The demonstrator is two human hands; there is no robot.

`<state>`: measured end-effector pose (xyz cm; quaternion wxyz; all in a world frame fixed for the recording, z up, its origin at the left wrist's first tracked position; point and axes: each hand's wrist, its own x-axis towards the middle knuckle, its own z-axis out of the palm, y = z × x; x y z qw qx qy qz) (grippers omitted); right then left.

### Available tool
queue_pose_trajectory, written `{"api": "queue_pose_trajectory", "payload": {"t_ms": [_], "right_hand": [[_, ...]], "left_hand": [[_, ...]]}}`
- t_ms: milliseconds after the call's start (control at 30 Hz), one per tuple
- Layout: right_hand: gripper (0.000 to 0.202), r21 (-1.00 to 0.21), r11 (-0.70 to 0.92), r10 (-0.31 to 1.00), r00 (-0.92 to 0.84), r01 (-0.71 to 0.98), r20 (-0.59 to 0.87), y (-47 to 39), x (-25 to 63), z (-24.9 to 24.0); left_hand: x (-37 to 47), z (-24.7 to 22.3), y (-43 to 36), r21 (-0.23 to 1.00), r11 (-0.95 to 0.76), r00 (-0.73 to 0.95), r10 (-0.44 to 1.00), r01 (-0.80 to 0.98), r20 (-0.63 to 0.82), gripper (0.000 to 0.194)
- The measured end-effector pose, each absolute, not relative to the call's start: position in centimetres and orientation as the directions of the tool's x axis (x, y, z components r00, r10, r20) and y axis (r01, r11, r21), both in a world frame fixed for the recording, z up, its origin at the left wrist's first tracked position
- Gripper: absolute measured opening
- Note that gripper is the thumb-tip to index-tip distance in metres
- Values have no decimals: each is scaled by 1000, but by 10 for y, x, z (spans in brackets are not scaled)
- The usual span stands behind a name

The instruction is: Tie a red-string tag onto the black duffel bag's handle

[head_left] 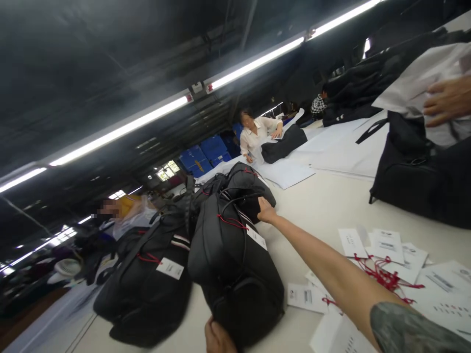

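Observation:
A black bag [239, 274] with a white tag [256, 237] on a red string stands on the pale table in front of me. Low at its near end is my left hand [218, 337], its fingers against the bag's bottom edge and partly hidden. My right hand [266, 211] reaches across to the bag's far right side, fingers bent at the dark fabric beside another black bag [248, 184]; what it grips is too small to make out. Left of these lies a further black bag [147, 284] with its own white tag [170, 268].
Loose white tags with red strings [386, 274] spread over the table [331, 196] at right. Another person's hand [447, 100] is on white paper in a black bag [419, 171]. Across the table, a person in white [257, 135] handles a dark bag [285, 144].

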<state>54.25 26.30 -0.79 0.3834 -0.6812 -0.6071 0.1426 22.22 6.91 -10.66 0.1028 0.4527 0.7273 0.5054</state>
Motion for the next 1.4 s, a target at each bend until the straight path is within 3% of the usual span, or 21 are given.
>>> {"api": "queue_pose_trajectory", "payload": {"t_ms": [233,467,600,667,767,900,1133,1233,1400], "right_hand": [[44,-562,238,969,-150,792,198,141,534,6],[62,-530,350,929,-360,772,89,-47,496,-10],[70,-504,510,858,-453,698,241,-112,456,-46],[59,-459,583,812,-495,670,309,-124,439,-64],[46,-396,558,830,-477,729,290,-124,432,-79],[46,-366,434,897,-358,823,259,-111,460,-78],[41,-357,277,946,-187,892,267,-98,538,-73],[38,-331,300,932,-201,895,302,-103,551,-68],[42,-302,481,842,-337,823,422,-138,541,-73]], "left_hand": [[235,-81,46,869,74,-487,850,489,202,28],[236,-69,-7,897,57,-340,934,439,107,34],[225,-75,-35,954,43,-277,960,296,43,33],[219,-77,-46,967,44,-267,963,252,26,29],[213,-78,-64,976,73,-274,962,205,-14,23],[212,-75,-95,987,100,-339,939,127,-52,17],[207,-78,-147,995,60,-336,941,79,-30,23],[206,-77,-171,997,61,-341,939,42,-43,23],[207,-69,-243,1000,4,-318,948,7,-2,31]]}}
